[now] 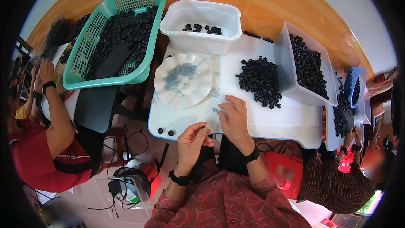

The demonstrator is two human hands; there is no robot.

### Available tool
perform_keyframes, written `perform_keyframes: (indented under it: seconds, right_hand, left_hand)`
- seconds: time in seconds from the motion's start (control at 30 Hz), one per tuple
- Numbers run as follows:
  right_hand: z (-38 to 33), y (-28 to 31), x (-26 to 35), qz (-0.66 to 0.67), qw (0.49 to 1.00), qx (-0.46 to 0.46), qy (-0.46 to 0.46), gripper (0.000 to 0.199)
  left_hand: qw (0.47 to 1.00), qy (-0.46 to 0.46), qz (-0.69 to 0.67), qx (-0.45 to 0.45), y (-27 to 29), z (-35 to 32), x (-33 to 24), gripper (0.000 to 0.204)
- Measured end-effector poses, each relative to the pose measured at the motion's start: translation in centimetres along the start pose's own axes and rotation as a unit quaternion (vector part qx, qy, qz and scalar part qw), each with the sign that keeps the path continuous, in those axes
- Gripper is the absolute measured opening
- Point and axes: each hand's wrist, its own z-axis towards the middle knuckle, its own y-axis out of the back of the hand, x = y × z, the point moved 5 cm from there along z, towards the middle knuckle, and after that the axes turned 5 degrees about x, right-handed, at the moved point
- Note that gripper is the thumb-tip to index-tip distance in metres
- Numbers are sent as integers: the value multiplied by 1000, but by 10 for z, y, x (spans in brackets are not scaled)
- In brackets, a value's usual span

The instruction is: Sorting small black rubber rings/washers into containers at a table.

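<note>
My left hand [190, 147] is at the table's near edge, with thumb and fingertips pinched together. A dark bit shows at the fingertips, but the hand mostly hides what is held. My right hand [235, 121] hovers over the white table [270, 124], its fingers bent and apart around nothing visible. Just beyond it lie loose tiny clear pieces [214, 93]. A white scalloped plate [192, 98] holds a heap of similar pieces [179, 76]. Right of the plate is a pile of small black round parts [258, 81]. Two black parts [165, 131] sit at the near left corner.
A white tub [200, 43] with several black parts stands at the back. At right stands a translucent bin [291, 82] full of them, then a blue basket [351, 85]. A green basket [148, 69] is on the left. Co-workers sit on both sides; cables [122, 185] trail below left.
</note>
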Motion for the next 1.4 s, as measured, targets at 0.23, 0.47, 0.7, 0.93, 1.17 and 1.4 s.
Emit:
perform_keyframes:
  seconds: [0.23,0.47,0.7,0.93,1.17,1.4]
  right_hand:
    - [0,-4,20,-64,998,-14,20,20]
    - [-2,-11,15,-55,996,-56,35,13]
    - [-8,13,0,-55,995,-82,22,20]
    - [-15,22,-7,-35,995,-90,2,26]
    - [-9,8,27,-61,993,-92,35,21]
    - [-5,-14,25,-115,991,-66,19,19]
  left_hand:
    - [1000,-1,-16,-3,1,0,0,25]
    - [1000,-4,-11,0,0,-1,-1,25]
    - [1000,0,-11,2,1,0,-1,24]
    - [1000,-13,-10,-3,0,2,1,23]
    - [999,-17,-32,-14,3,1,1,23]
    - [998,-16,-50,-17,3,0,-2,23]
